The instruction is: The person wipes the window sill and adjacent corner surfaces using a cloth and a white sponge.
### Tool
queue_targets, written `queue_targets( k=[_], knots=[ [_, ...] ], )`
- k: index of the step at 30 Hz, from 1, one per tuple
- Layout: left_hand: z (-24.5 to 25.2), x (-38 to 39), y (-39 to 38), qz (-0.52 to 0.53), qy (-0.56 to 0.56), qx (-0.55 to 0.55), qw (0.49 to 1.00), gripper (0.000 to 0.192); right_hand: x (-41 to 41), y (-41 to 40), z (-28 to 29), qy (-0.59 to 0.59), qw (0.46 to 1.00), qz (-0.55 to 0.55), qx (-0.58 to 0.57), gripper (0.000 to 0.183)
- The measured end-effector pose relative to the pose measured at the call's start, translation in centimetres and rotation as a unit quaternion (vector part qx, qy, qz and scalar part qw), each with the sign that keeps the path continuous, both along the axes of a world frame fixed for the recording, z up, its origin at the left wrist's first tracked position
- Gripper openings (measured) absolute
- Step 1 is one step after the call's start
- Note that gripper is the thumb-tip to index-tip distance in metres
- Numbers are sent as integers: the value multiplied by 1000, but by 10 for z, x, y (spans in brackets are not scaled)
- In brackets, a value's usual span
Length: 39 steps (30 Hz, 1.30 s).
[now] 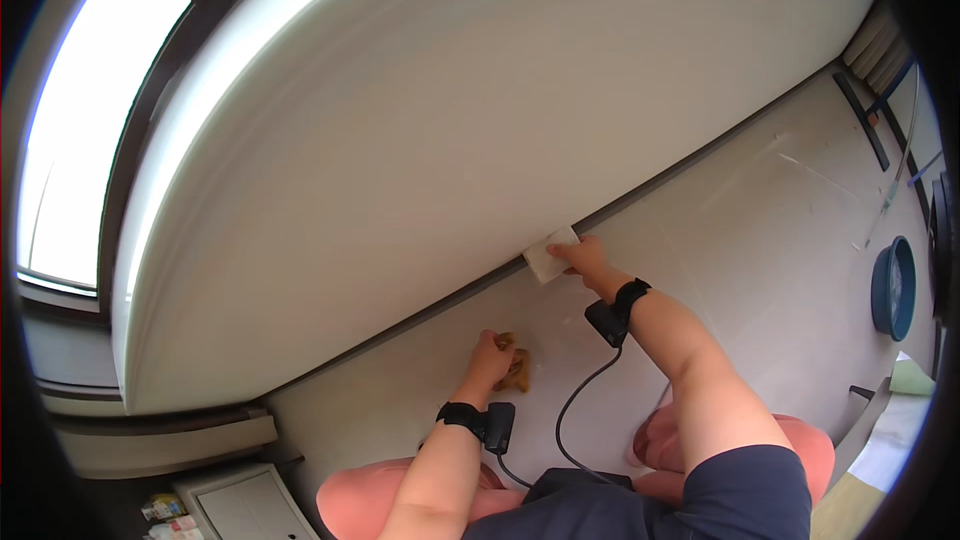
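My right hand [589, 259] grips a flat white pad [546, 264], perhaps a folded cloth or sponge. The pad lies across the dark baseboard [465, 287], where the pale wall [480, 120] meets the floor. Lower and to the left, my left hand [495, 358] holds a crumpled yellow-brown cloth [517, 373] over the floor, with part of it hanging below the fingers. Each wrist wears a black strap with a small black box, and cables run from the boxes towards my body.
The light floor [750, 240] carries faint streaks and small specks. A blue basin [893, 289] stands at the right, near a thin hose [904, 150]. A small pale cabinet [251, 506] stands at lower left, and a bright window [82, 112] is at upper left.
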State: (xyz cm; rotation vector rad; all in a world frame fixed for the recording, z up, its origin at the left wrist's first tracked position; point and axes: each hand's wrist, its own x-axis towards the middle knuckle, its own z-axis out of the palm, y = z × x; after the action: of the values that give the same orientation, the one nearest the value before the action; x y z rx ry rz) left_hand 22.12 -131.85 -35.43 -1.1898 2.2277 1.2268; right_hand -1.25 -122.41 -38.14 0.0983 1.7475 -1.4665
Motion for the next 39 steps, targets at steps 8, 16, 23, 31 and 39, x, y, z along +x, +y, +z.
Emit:
queue_targets(
  k=[8, 16, 23, 31, 39],
  knots=[
    [-6, 57, -17, 77, 9, -16, 997, 40, 3, 3, 14, 31, 999, 2, 35, 47],
    [-57, 148, -47, 126, 32, 0, 991, 40, 20, 8, -4, 82, 995, -20, 49, 50],
    [-44, 232, -74, 118, 23, 5, 993, 40, 52, 8, 5, 65, 996, -29, 59, 52],
    [-24, 289, -99, 158, 16, 41, 987, 39, 59, 12, 22, 68, 994, -49, 75, 51],
    [5, 328, -117, 172, 17, 10, 985, 38, 80, 51, 0, 105, 963, -244, -44, 45]
  ],
)
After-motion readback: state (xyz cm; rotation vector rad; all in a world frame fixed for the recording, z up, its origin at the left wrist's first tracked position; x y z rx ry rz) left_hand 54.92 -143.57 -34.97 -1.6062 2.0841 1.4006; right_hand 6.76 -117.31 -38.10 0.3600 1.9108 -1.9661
